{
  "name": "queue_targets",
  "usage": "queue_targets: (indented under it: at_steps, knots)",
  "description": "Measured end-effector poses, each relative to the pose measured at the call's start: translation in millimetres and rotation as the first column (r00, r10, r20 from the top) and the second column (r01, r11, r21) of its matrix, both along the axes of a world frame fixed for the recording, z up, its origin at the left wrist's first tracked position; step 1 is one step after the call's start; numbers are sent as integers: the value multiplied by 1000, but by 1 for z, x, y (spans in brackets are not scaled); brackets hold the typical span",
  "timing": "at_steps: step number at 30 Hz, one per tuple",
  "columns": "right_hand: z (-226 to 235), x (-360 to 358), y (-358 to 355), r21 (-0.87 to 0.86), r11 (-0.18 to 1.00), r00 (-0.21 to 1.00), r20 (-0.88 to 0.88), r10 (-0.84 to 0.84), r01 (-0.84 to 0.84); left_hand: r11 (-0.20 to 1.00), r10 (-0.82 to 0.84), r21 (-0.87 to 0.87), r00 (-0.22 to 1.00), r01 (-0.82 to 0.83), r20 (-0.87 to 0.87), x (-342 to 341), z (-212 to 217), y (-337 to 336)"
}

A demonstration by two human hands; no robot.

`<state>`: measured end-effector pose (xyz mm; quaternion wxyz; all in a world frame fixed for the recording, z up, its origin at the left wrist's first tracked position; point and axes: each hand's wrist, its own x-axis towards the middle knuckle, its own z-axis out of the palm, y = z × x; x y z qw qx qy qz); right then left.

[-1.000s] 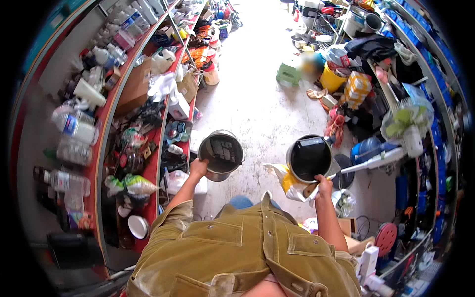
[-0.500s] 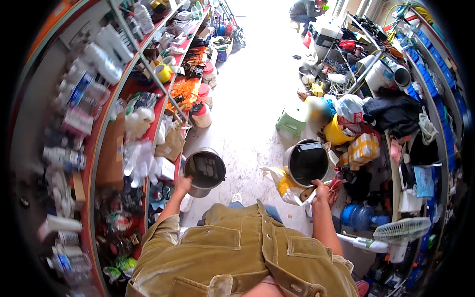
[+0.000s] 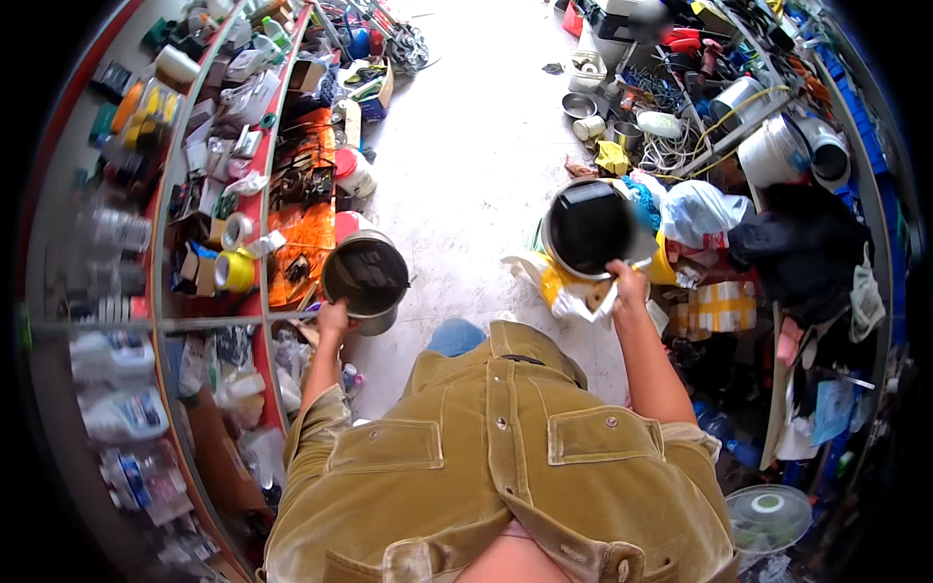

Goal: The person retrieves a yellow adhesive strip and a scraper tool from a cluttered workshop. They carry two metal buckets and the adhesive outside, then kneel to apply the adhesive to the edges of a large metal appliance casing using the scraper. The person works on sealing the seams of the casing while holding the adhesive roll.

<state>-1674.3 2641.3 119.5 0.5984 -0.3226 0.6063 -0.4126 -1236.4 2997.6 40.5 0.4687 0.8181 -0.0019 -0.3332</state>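
Observation:
My left hand [image 3: 332, 319] is closed on the near rim of a round metal pot [image 3: 367, 276]. Dark liquid or a dark shiny bottom shows inside it. On the other side, my right hand [image 3: 629, 282] grips the near edge of a second, dark-insided pot [image 3: 589, 229] with a light rim. A crumpled white and yellow bag [image 3: 561, 289] lies against that pot just left of my right fingers; whether those fingers hold it too, I cannot tell. Both pots are off the floor, held out ahead of me with their mouths facing up.
Red-edged shelves [image 3: 262, 233] packed with bottles and boxes line the left, with red-lidded jars [image 3: 354, 173] beside them. Along the right lie a white plastic bag [image 3: 704, 214], a yellow-taped box [image 3: 724, 307], white buckets [image 3: 774, 152] and a fan [image 3: 769, 518]. A pale floor [image 3: 466, 146] runs between.
I have moved forward along the aisle, with shelves and piles shifting back past me. Both pots are still in my hands, and the right one is now higher in view and beside the piled goods.

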Motion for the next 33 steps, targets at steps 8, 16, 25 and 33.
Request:
queue_targets:
  at_steps: [8,16,25,33]
  knots:
    - [34,239,-249,55,995,992,97,83,-89,997,36,65,999,-36,5,169,21,-211]
    - [55,392,-450,19,1000,999,39,25,-25,985,-97,150,991,83,95,363,29,-476]
    - [42,507,-740,-33,999,997,-77,-8,6,938,-284,298,883,176,374,525,71,-821]
    - [77,717,-1018,10,982,980,-64,189,-189,921,-265,367,901,131,344,663,108,-1039]
